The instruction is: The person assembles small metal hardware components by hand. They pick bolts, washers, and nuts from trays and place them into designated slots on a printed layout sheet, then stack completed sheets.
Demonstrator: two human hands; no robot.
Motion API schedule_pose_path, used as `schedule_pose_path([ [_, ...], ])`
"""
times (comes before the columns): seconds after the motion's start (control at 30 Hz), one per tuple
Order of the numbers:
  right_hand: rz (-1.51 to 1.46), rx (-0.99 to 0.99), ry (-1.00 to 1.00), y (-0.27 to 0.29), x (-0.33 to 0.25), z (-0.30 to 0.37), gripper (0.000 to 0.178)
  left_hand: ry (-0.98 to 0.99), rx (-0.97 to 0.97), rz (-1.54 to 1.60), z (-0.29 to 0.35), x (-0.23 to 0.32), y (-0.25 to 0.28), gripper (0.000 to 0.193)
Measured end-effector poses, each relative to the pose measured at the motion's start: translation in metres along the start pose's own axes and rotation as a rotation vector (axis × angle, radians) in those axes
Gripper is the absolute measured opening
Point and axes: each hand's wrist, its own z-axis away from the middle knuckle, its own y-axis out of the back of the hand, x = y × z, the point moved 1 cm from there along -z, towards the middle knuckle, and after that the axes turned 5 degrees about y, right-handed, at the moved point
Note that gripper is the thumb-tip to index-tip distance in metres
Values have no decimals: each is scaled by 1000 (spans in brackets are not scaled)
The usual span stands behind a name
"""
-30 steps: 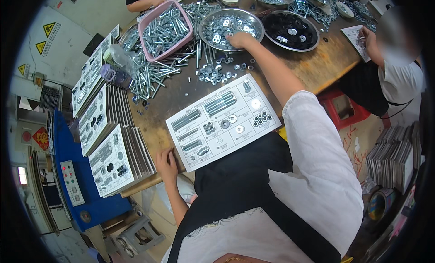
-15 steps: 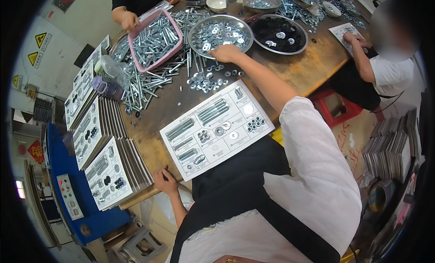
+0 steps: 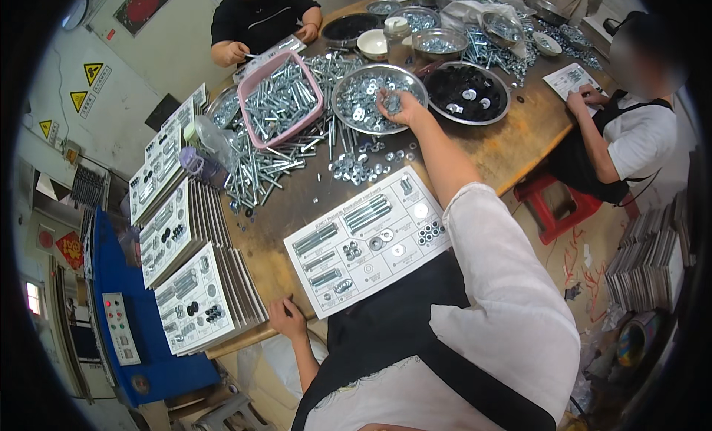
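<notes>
My right hand [image 3: 395, 104] reaches far forward over a round metal bowl of silver washers [image 3: 356, 86] and is closed on a small bunch of washers. My left hand [image 3: 288, 317] rests on the table's near edge by the lower left corner of a white display card [image 3: 368, 238]. The card lies flat in front of me with bolts, nuts and washers fixed to it. Loose washers [image 3: 354, 166] lie on the wood between the card and the bowl.
A pink basket of bolts [image 3: 280, 99] sits left of the bowl, with loose bolts [image 3: 256, 171] spilled beside it. A black bowl [image 3: 466, 91] and smaller metal bowls stand farther back. Stacks of finished cards [image 3: 185, 283] lie at left. Two other people work at the table.
My right hand moved from the loose washers up into the washer bowl and closed on some. My left hand stayed at the card's corner. The view shifted downward.
</notes>
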Motion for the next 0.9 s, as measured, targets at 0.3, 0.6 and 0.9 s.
schedule_pose_path([
  [0.3,-233,179,207,-2,6,5,29,13,45,46,0,2,2,13],
  [0.6,493,117,151,7,-10,4,68,17,36,47,-4,13,-3,13],
  [0.9,208,54,140,11,-17,-2,15,18,45,62,-5,11,-4,12],
])
